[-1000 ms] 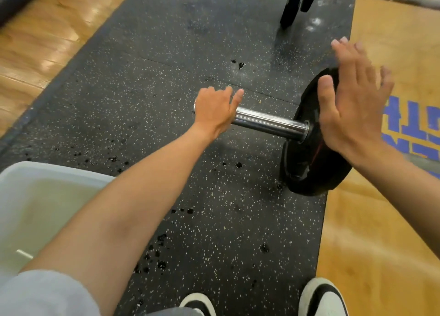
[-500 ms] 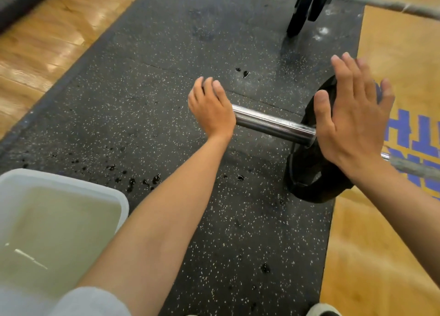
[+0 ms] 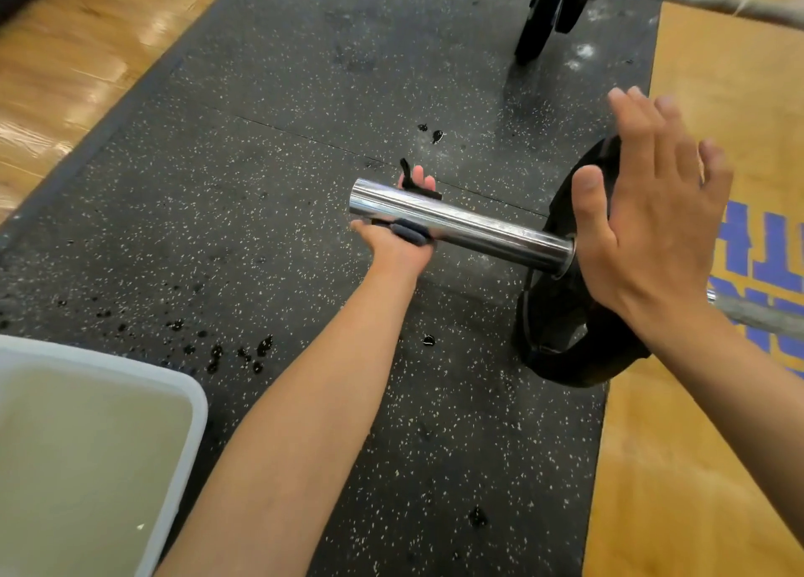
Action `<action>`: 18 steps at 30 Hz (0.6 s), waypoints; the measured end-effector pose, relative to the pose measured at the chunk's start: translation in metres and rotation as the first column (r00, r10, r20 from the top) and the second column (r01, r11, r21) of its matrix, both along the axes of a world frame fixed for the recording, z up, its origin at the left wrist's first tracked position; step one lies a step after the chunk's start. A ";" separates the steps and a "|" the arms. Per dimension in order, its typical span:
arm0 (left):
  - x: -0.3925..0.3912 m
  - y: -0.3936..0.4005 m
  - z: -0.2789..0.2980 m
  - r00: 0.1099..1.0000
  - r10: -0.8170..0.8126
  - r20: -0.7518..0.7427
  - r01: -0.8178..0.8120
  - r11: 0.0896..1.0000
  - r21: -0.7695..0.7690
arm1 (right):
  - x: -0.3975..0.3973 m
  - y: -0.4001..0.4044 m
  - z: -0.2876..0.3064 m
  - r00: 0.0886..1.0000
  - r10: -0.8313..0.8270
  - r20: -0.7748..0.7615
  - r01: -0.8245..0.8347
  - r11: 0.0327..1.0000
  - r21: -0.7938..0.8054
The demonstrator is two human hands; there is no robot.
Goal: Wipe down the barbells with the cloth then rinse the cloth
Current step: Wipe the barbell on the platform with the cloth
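The left hand [image 3: 398, 241] has dropped beneath the chrome barbell sleeve [image 3: 461, 224], now cupping it from under with a dark cloth [image 3: 409, 233], where before it lay on top. The right hand [image 3: 652, 211] stays flat, fingers straight, against the black plate [image 3: 561, 341]. Two barbells lie on the mat [image 3: 304, 119], the second barbell [image 3: 565, 2] farther off; one tub of cloudy water [image 3: 87, 446] sits nearby.
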State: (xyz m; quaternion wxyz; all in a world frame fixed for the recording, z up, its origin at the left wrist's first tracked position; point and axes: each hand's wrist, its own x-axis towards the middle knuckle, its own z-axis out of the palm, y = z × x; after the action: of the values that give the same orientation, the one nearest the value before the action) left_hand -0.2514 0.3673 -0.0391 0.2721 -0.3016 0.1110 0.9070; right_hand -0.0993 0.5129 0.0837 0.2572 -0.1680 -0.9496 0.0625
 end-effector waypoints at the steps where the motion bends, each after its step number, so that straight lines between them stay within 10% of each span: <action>1: 0.000 -0.001 -0.003 1.000 -0.016 0.004 0.016 1.000 0.021 | -0.002 0.002 0.001 1.000 -0.002 -0.006 0.002 1.000 -0.009; 18: 0.026 0.017 0.019 0.960 -0.261 -0.103 0.217 0.923 -0.317 | -0.013 0.011 0.004 0.999 -0.028 -0.038 0.027 0.999 -0.039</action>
State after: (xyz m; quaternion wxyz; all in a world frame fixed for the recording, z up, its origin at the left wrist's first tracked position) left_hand -0.2255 0.3840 -0.0203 0.3229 -0.2580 0.3037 0.8585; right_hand -0.1120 0.5243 0.0880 0.2731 -0.1846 -0.9407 0.0804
